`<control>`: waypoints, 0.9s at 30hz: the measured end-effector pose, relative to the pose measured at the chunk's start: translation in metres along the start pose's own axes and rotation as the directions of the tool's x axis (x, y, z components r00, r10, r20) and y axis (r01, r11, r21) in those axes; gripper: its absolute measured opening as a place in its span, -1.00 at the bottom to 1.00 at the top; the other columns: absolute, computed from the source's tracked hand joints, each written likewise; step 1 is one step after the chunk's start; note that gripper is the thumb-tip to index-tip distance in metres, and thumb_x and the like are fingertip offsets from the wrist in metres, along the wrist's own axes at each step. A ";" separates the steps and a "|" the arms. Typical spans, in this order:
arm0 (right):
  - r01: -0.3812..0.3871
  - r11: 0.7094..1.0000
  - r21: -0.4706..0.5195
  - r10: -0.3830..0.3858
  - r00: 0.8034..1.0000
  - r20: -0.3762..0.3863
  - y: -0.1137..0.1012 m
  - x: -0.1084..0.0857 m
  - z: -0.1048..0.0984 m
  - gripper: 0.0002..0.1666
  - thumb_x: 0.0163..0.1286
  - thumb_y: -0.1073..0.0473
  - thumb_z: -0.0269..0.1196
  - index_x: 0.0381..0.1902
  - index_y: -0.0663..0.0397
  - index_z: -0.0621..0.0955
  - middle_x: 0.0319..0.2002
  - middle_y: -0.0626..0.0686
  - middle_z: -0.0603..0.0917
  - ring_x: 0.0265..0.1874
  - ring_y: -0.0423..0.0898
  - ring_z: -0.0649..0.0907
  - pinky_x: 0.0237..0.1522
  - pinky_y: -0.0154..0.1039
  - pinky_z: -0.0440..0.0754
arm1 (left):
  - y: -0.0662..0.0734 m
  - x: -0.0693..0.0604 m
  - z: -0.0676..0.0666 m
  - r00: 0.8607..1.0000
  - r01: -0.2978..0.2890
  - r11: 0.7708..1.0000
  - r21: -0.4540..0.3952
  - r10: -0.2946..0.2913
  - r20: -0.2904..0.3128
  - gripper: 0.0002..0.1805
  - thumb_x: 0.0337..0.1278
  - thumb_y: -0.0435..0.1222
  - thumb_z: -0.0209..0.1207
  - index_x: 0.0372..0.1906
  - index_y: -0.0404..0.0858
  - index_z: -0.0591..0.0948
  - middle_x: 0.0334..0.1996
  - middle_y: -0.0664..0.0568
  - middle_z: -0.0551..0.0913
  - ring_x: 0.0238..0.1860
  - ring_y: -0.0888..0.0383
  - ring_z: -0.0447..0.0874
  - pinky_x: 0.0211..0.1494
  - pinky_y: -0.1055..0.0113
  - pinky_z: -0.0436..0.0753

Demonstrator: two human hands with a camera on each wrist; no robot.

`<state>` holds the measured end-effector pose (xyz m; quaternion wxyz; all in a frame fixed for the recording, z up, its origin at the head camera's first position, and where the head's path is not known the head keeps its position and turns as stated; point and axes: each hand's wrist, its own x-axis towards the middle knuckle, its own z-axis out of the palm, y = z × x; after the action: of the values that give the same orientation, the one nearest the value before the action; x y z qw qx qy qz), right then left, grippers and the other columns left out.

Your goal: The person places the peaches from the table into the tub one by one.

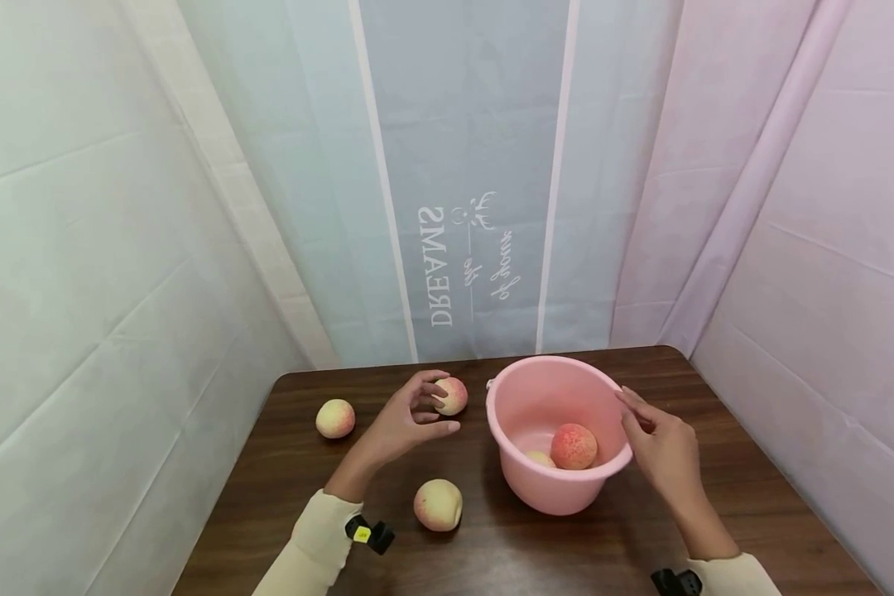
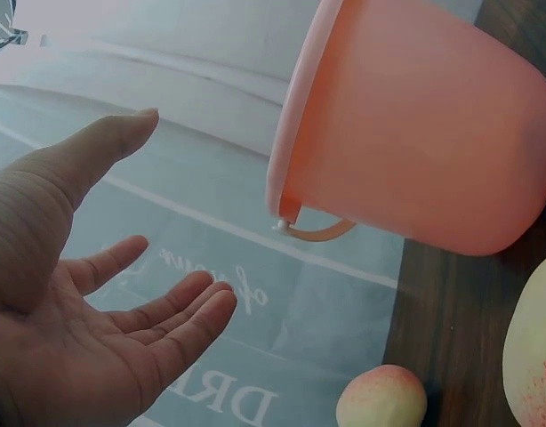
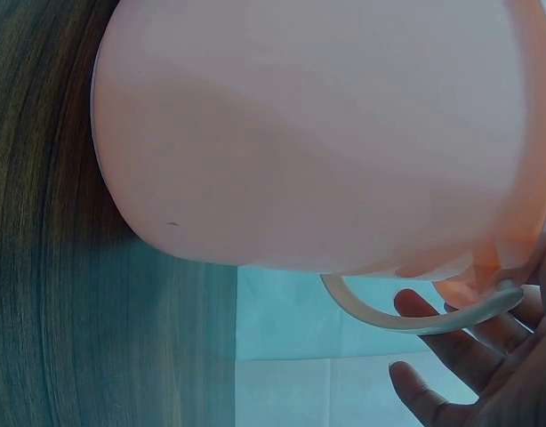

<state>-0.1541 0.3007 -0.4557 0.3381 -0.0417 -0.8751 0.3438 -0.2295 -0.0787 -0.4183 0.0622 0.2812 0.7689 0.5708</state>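
A pink bucket (image 1: 547,494) stands upright on the table, holding a red peach (image 1: 575,447) and a paler peach (image 1: 540,458) partly hidden by the near rim. My right hand (image 1: 663,451) is at the right side of the rim, thumb and forefinger pinching it; the right wrist view shows its other fingers beside the bucket's handle (image 3: 406,320). To the bucket's left, my left hand (image 1: 410,418) hovers with loosely bent, spread fingers and an empty palm. Behind those fingers, a peach (image 1: 453,396) lies on the table, partly covered in the head view.
Closer to me lies a yellowish peach (image 1: 438,505), between the left forearm and the bucket. Another peach (image 1: 335,419) sits at the far left of the dark wooden table (image 1: 268,472). A grey printed curtain (image 1: 477,165) hangs behind, with pale cloth walls on both sides.
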 end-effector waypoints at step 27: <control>-0.058 0.998 -0.011 0.058 0.996 0.062 -0.007 0.016 -0.003 -0.66 0.45 0.20 0.26 0.13 0.12 0.72 0.13 0.08 0.70 0.00 0.17 0.72 -0.36 -0.64 0.37 | -0.013 -0.014 -0.019 0.997 0.082 0.994 -0.071 -0.082 0.004 -0.25 0.13 -0.28 0.45 0.41 -0.07 0.37 0.15 -0.14 0.52 0.22 -0.22 0.49 0.30 -0.16 0.49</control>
<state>-0.1637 0.3020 -0.4412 0.3002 -0.0579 -0.8852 0.3505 -0.2304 -0.1045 -0.4265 0.0961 0.2473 0.7590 0.5946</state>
